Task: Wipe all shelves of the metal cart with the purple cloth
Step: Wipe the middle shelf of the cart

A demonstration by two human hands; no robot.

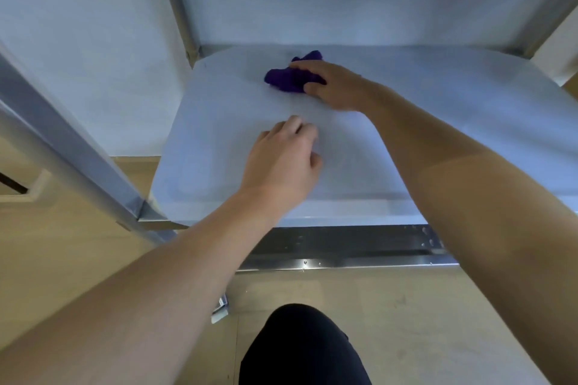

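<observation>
Pressing bunched cloth (288, 79) onto far middle of shelf (438, 134) with right hand (333, 86), fingers (305, 65) curled over it, thumb pinching from the near side. Resting left hand (281, 161) nearer on same shelf, fingers loosely bent, holding nothing; fingertips possibly touching metal, too blurred to tell. Kneeling on floor (438, 322), dark knee (300, 350) below shelf's front edge.

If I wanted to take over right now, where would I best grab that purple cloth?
Probably the crumpled hump at the left of the purple cloth, coming from above and from the left. The right hand grips its right part against the shelf, so only that bunched left fold stands up free to pinch.
</observation>
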